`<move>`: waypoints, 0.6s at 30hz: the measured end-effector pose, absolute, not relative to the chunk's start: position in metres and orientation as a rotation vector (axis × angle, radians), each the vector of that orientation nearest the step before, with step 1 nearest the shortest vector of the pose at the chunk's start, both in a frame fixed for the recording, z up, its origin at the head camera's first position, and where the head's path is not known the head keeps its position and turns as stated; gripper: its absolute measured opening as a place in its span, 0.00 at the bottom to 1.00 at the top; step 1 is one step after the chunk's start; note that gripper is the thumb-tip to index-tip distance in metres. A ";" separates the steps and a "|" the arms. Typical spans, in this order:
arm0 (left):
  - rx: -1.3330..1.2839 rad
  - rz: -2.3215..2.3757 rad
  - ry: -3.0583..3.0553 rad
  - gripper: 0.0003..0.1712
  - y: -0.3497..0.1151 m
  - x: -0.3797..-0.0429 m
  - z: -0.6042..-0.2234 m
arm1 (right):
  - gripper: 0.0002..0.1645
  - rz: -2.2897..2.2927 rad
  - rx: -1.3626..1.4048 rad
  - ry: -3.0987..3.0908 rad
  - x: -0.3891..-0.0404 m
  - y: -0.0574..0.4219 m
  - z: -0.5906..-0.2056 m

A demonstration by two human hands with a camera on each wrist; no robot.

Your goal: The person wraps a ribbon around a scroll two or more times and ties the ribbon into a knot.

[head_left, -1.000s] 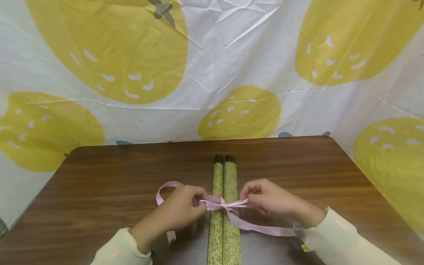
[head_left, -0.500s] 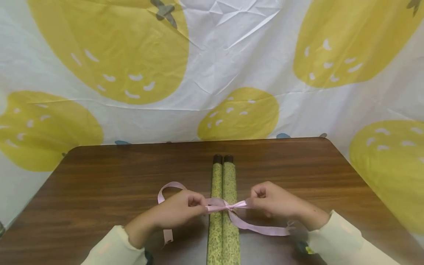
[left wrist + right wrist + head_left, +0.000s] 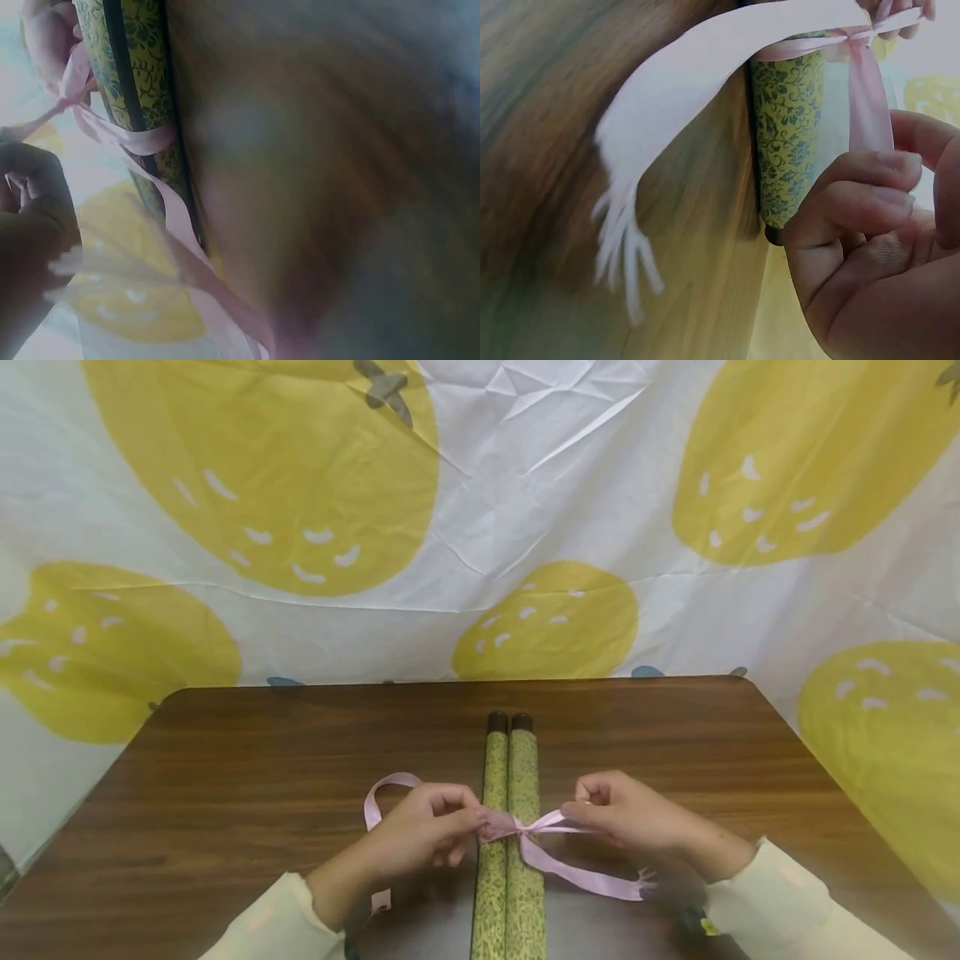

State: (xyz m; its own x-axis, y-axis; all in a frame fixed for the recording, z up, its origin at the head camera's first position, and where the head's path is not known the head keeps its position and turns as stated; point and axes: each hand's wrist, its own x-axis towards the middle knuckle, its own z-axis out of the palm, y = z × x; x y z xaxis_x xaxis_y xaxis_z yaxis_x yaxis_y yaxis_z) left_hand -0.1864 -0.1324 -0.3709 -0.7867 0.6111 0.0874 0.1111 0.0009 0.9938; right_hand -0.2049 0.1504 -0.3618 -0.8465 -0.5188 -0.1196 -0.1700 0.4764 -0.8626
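Note:
Two scrolls (image 3: 493, 893) covered in yellow-green floral cloth, with dark end knobs, lie side by side on the table. A pink ribbon (image 3: 577, 875) is wrapped round both and crossed in a knot on top. My left hand (image 3: 420, 827) pinches the ribbon just left of the knot, over the left scroll. To the right of the scrolls, my right hand (image 3: 637, 814) pinches a ribbon loop between thumb and fingers. One frayed ribbon tail (image 3: 630, 247) hangs free in the right wrist view. In the head view the other tail curls behind my left hand.
The brown wood-grain table (image 3: 300, 735) has its far edge against a white curtain (image 3: 360, 635) printed with large yellow fruit. Pale sleeves (image 3: 780, 893) cover both forearms.
My left hand has moved right, closer to the knot, and its grip on the ribbon has shifted. My right hand has drawn slightly to the right, still pinching the ribbon.

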 end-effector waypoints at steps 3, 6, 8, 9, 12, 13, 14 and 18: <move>0.735 1.815 1.911 0.16 -0.134 -0.187 -0.371 | 0.18 -1.267 -0.583 2.431 -0.203 0.151 -0.361; 0.725 1.766 1.969 0.15 -0.135 -0.189 -0.371 | 0.19 -1.234 -0.584 2.469 -0.206 0.156 -0.365; 0.709 1.726 2.029 0.14 -0.136 -0.190 -0.371 | 0.20 -1.240 -0.581 2.458 -0.209 0.159 -0.370; 0.706 1.703 2.058 0.14 -0.137 -0.190 -0.371 | 0.21 -1.240 -0.584 2.456 -0.209 0.160 -0.370; 0.707 1.644 2.125 0.13 -0.139 -0.191 -0.371 | 0.22 -1.255 -0.600 2.439 -0.208 0.162 -0.369; 0.710 1.629 2.140 0.13 -0.140 -0.191 -0.371 | 0.22 -1.251 -0.603 2.442 -0.208 0.162 -0.369; 0.715 1.618 2.154 0.13 -0.141 -0.192 -0.371 | 0.22 -1.245 -0.612 2.448 -0.208 0.163 -0.369; 0.708 1.559 2.256 0.12 -0.145 -0.194 -0.373 | 0.21 -1.210 -0.636 2.487 -0.209 0.164 -0.367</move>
State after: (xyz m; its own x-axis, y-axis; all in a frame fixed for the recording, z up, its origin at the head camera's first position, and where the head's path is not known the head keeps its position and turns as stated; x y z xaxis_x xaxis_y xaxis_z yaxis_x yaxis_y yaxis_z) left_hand -0.1943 -0.1449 -0.3726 -0.8303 0.5567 0.0260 0.2212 0.2863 0.9323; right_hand -0.2093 0.1642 -0.3672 -0.8560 -0.5114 -0.0756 -0.2560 0.5465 -0.7974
